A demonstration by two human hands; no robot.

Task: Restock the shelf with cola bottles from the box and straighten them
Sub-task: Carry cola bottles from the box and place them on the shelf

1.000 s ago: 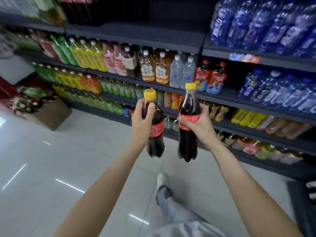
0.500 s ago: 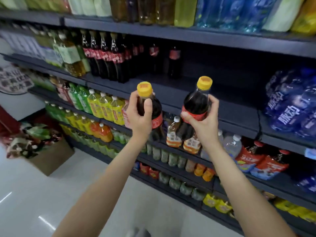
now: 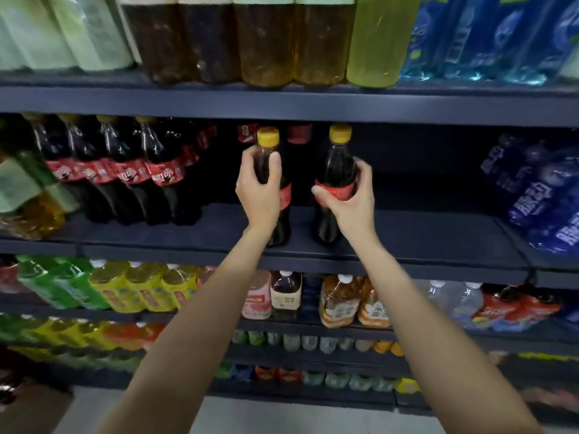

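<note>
Two cola bottles with yellow caps and red labels stand upright at the front of the dark shelf. My left hand grips the left cola bottle around its upper body. My right hand grips the right cola bottle at its label. Both bottle bases sit at or just above the shelf board; contact is unclear. A row of cola bottles stands to the left on the same shelf, with more cola bottles in the dark behind.
Bare shelf board stretches right of the held bottles up to blue wrapped water packs. Large tea and juice bottles fill the shelf above. Yellow, green and tea drinks line the shelves below. A cardboard box corner shows bottom left.
Both hands have risen from waist height and carried the two bottles forward into the cola shelf, bringing them down to the board. The view has tilted up from the floor to the shelves.
</note>
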